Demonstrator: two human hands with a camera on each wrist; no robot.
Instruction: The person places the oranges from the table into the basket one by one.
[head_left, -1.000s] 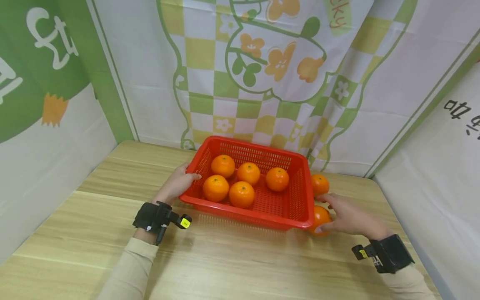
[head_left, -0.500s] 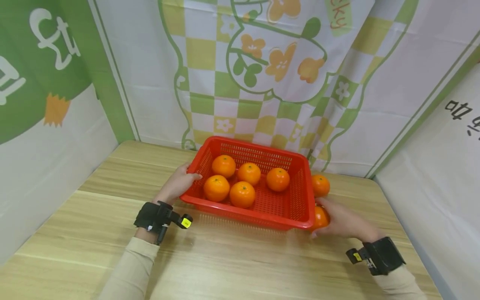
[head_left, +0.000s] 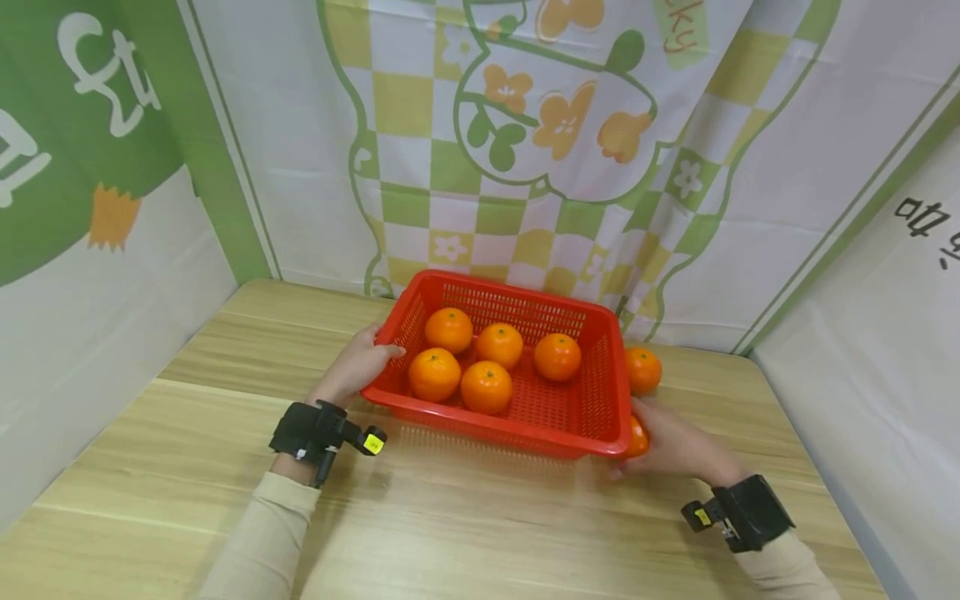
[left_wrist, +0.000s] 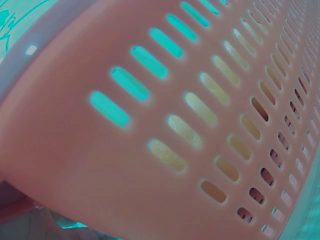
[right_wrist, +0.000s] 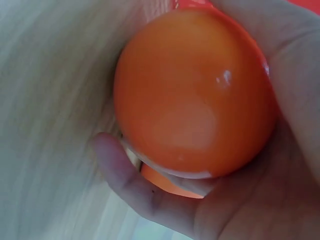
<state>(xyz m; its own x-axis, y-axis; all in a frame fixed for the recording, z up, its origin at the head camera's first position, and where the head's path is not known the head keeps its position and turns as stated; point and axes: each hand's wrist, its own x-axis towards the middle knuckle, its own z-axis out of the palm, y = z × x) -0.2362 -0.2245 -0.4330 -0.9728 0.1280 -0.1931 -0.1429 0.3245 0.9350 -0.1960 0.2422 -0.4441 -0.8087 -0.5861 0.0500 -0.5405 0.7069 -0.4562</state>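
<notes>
A red plastic basket (head_left: 528, 432) stands on the table with several oranges (head_left: 487, 387) in it. My left hand (head_left: 351, 367) holds its left rim, thumb over the edge. In the left wrist view the slotted basket wall (left_wrist: 100, 165) fills most of the picture. Beside the basket's right end my right hand (head_left: 678, 442) grips an orange (head_left: 638, 436), partly hidden by the rim and the hand. The right wrist view shows that orange (right_wrist: 195, 95) large, with curled fingers round it. One more orange (head_left: 642, 371) lies just behind the right hand, close to the basket.
The wooden table (head_left: 465, 533) stretches in front of the basket. A printed curtain (head_left: 480, 225) hangs right behind it, and white cloth walls (head_left: 862, 367) close in the sides. Each wrist carries a black strap with a small camera (head_left: 750, 512).
My right hand has moved left toward the basket and its fingers have closed round the nearer orange, which has shifted slightly left toward the rim. The left hand and basket have stayed put.
</notes>
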